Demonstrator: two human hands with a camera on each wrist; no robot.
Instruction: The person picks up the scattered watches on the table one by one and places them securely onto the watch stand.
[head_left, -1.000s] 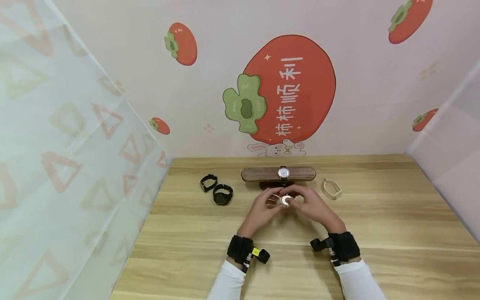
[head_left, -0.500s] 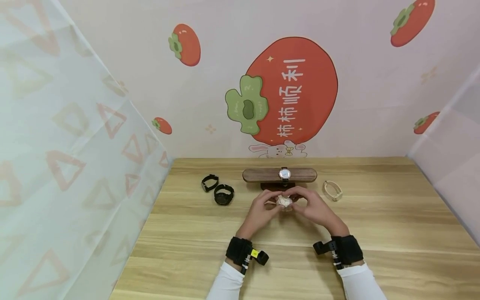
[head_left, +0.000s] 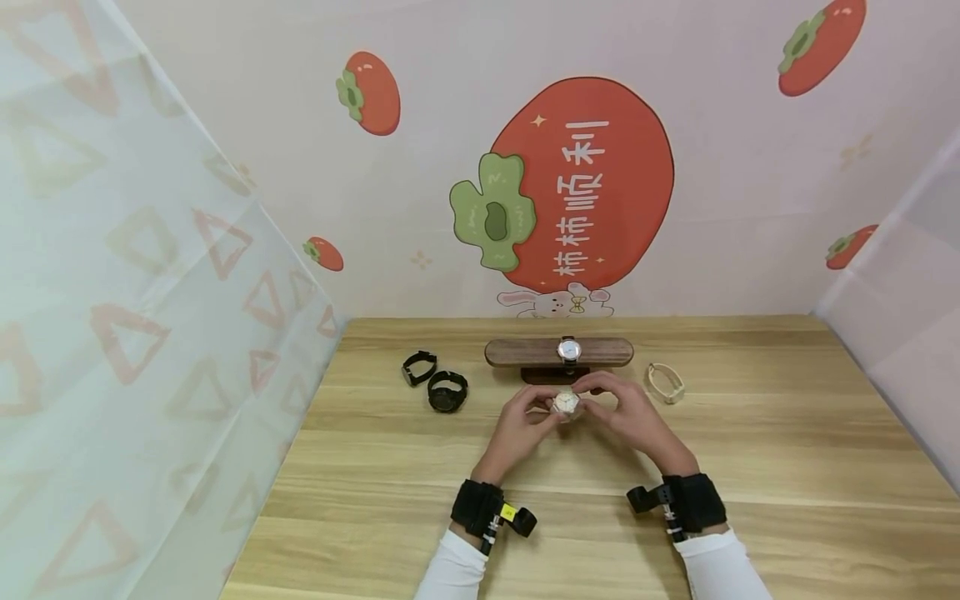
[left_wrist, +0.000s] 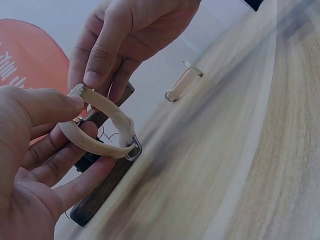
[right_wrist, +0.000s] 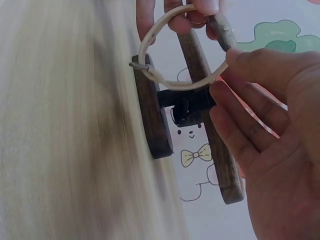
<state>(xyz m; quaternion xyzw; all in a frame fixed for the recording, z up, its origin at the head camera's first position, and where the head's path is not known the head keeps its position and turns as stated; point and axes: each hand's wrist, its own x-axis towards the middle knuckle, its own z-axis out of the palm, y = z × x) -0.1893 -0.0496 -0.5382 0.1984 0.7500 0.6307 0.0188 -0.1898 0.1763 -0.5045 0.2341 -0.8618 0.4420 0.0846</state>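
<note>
A cream-strapped wristwatch (head_left: 566,403) with a pale round dial is held up between both hands, above the table and in front of the watch stand. My left hand (head_left: 519,427) pinches one side of its case, thumb near the dial and fingers behind. From the other side, my right hand (head_left: 632,423) pinches the case edge with thumb and fingertips. The strap (left_wrist: 95,146) forms a buckled loop in the left wrist view, and the loop hangs below the case. A dark-strapped watch (head_left: 569,350) with a white dial sits around the wooden bar of the stand (head_left: 517,352).
Two black watches, one slimmer (head_left: 418,367) and one chunky (head_left: 447,392), lie left of the stand. Another cream watch (head_left: 666,383) lies on its side to the right. The wooden table (head_left: 390,483) meets a printed wall behind and walls at both sides.
The held watch has tilted so its dial now faces up toward the head camera, and it has shifted slightly left. The right fingers have spread a little away from the left hand.
</note>
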